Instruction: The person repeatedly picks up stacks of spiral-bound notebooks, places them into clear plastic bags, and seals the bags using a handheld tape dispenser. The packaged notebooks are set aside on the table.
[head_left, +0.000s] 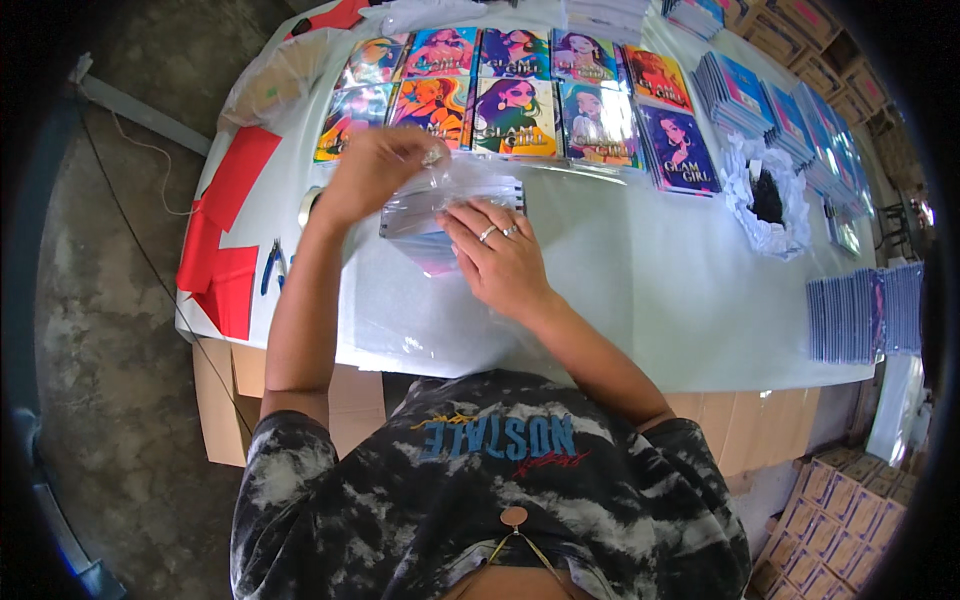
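Before me on the white-covered table stands a small stack of notebooks (430,250) in clear plastic film. My left hand (375,172) is raised over its far left side. Its fingers pinch a crumpled bit of clear plastic film (433,157), which seems to run down toward the stack. Across the near right part of the stack lies my right hand (498,250), fingers stretched out on the film, rings on two of them. Beyond both hands, rows of colourful illustrated notebooks (513,115) lie face up, partly covered by my left hand at one corner.
Blue-handled pliers (270,268) and a tape roll (310,207) lie left, near red sheets (235,285). A clear bag (275,85) sits far left. On the right are a crumpled white bag (765,195), notebook stacks (735,95) and upright bundles (845,315). Cartons (845,515) stand beyond.
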